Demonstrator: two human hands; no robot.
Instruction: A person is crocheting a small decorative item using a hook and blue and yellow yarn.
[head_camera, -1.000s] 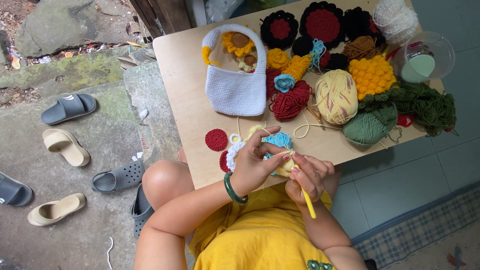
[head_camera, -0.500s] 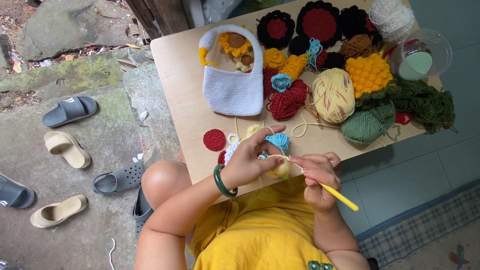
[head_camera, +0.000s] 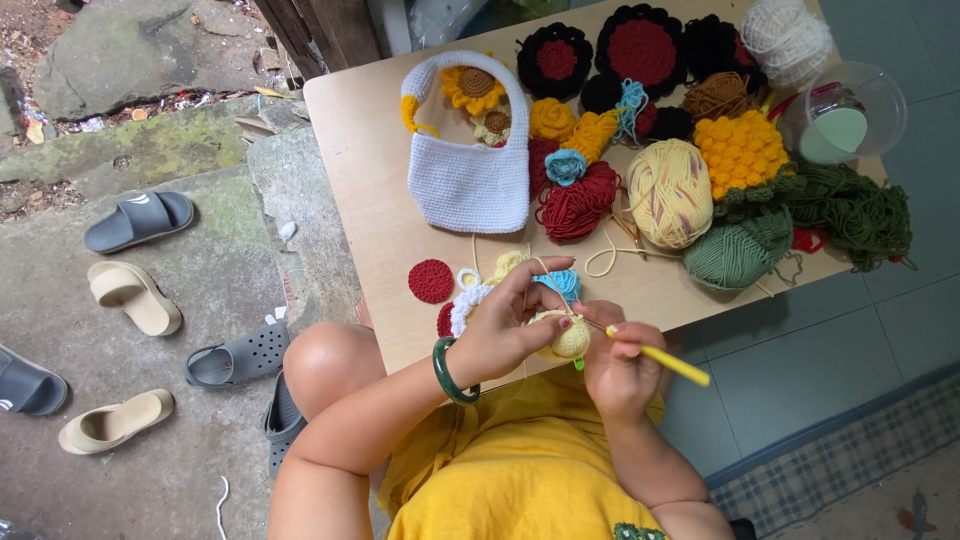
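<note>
Outdoors, a wooden bench (head_camera: 370, 200) carries yarn. Left hand (head_camera: 505, 325) fingers close around the small yellow crochet piece (head_camera: 572, 338) above the bench edge; right hand (head_camera: 618, 365) pinches the yellow hook (head_camera: 668, 364). A loose grip may drop stitches.

everything sits on the table (head_camera: 370, 180) before me. my left hand (head_camera: 505, 330) and right hand (head_camera: 618, 362) meet at its near edge, around a small crochet piece (head_camera: 570, 338), the hook (head_camera: 660, 357) running right of it. beyond them lies the bag (head_camera: 468, 180); right of the bag, the yarn balls (head_camera: 670, 192); at the table's far right, the lidded tub (head_camera: 850, 115).
</note>
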